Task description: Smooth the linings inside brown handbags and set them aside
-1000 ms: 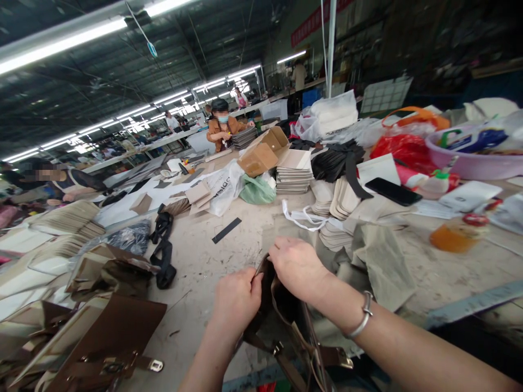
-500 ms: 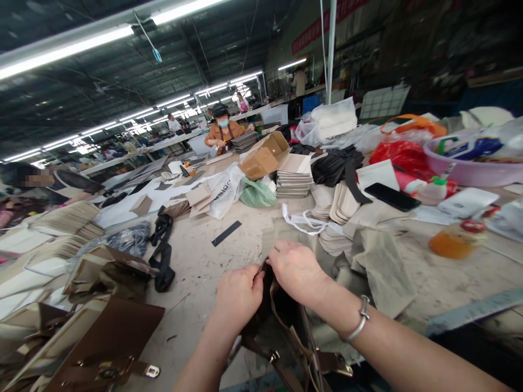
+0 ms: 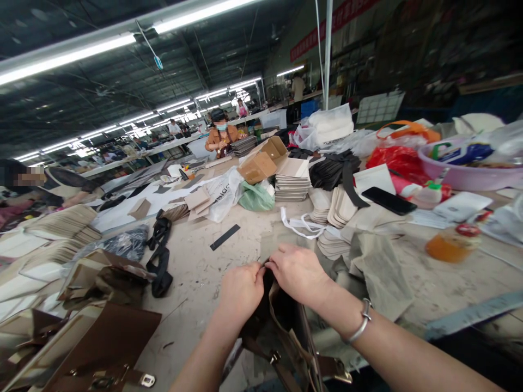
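A dark brown handbag with metal clasps stands at the table's near edge, its mouth facing up. My left hand pinches the far end of the bag's top edge, thumb pressed against curled fingers. Right beside it, my right hand, with a silver bangle on the wrist, grips the same edge from the other side. The fingertips of both hands nearly meet there. The bag's lower part is cut off by the frame, and the exact bit of edge between the fingers is hidden.
Brown bag pieces and stacked beige panels lie at left. A black strip lies ahead. At right are a phone, a jar of orange liquid and a purple basin. A co-worker sits across the table.
Both hands keep their pinch on the bag's edge and have shifted only slightly. The whole view has moved a little.
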A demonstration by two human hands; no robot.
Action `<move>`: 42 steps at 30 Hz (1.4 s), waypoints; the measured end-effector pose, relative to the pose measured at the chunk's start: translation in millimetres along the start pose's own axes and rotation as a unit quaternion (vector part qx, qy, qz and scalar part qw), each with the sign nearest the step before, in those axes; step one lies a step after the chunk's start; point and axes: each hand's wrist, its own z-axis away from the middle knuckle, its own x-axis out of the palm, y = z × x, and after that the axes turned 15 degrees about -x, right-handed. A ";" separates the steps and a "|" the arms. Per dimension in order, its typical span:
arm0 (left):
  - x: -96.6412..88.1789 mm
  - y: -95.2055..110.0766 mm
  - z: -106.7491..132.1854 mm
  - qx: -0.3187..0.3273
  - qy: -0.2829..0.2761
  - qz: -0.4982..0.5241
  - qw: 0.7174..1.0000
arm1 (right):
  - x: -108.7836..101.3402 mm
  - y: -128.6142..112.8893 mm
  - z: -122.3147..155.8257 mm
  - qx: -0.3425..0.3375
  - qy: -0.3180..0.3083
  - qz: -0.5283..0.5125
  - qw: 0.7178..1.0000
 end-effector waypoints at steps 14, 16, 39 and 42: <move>-3.0 -2.9 -5.4 0.056 0.019 0.049 0.997 | -13.3 -18.4 75.8 0.044 0.088 -0.250 0.963; -5.5 -1.4 -7.4 0.063 0.023 0.047 0.997 | -11.3 -21.8 84.0 0.036 0.083 -0.259 0.962; -3.1 12.6 -11.8 0.041 0.063 -0.052 0.996 | -3.2 -49.7 117.9 0.021 0.004 -0.178 0.984; -3.2 14.1 -12.9 0.034 0.059 -0.054 0.996 | 4.8 -52.4 123.8 0.000 -0.007 -0.112 0.994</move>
